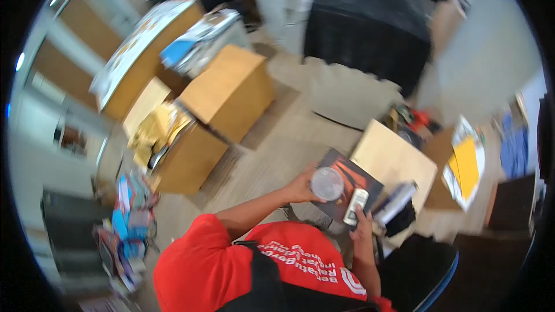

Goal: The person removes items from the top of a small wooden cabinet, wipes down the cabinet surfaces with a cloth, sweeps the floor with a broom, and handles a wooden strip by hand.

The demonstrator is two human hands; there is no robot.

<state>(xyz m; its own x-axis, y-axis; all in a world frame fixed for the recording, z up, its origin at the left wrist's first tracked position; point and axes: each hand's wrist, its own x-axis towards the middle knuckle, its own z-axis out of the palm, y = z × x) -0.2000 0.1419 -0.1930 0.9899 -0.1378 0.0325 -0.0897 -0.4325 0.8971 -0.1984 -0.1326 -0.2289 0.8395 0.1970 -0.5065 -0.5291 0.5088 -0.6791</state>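
Shows between 9 and 10 o'clock from the left hand (299, 189), well apart, a cardboard box (191, 163); then offers the floor (269, 159), with widest room for moving seemingly toward 12 o'clock. Has the left hand closed at the left side of a clear round container (328, 184), over the left part of a dark notebook (354, 177). Cannot tell if resting on the cover or held just above. Has the notebook between both hands. At 4 o'clock from the container, shows a small white object (355, 206), long axis running from 1 to 7 o'clock, nearer to the right hand (363, 228). Is clamped there under the right thumb; cannot tell how the hidden fingers support. Farther right, from this hand, meets a tan panel (399, 159) at 1 o'clock and a white-and-dark object (396, 202) at 2 o'clock, probably leaving less room.
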